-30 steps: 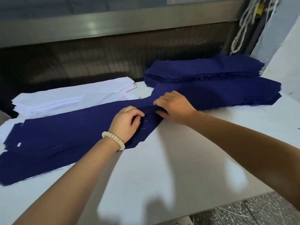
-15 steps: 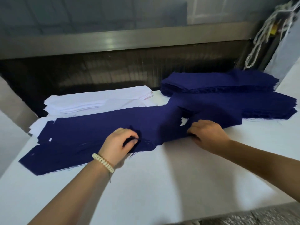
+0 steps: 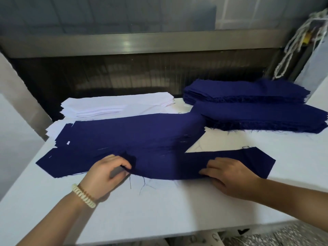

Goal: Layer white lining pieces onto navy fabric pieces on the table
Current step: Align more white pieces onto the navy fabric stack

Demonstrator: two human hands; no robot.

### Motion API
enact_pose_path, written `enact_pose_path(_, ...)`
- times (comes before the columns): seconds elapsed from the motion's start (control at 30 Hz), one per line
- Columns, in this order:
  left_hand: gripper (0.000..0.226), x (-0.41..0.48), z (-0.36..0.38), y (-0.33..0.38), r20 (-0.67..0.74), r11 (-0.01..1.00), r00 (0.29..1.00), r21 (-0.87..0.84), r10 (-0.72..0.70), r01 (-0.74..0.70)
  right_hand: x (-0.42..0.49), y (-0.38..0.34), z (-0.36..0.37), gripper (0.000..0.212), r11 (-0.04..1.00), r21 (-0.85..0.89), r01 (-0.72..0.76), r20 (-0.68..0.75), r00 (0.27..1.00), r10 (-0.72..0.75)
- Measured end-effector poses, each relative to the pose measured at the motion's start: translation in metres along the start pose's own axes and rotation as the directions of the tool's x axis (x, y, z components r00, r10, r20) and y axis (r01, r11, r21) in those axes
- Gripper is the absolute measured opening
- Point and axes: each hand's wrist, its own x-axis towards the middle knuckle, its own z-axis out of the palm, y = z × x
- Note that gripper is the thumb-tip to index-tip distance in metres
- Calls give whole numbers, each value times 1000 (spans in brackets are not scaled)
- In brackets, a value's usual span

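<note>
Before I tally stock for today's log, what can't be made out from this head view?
All head view:
White lining stack: near edge hidden under the spread navy pieces; layers too fine to count.
Nearer navy stack: right end cut by the frame edge.
Left hand pinches the navy strip; fingertips buried in its fold.
Right hand: on the strip, its own back hides whether it grips.
</note>
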Motion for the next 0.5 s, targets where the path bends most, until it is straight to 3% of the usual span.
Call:
enact_pose_path(0.23, 49, -24, -6, -4, -7, 1000, 1000, -16, 9, -10, -10, -15, -7, 25, 996, 81, -31, 54, 998, 26)
enact_pose_path(0.5, 46, -30, -8, -15, -80, 993, 994, 87, -74, 81, -16, -3, 0, 46, 962, 17, -272, 232, 937, 261)
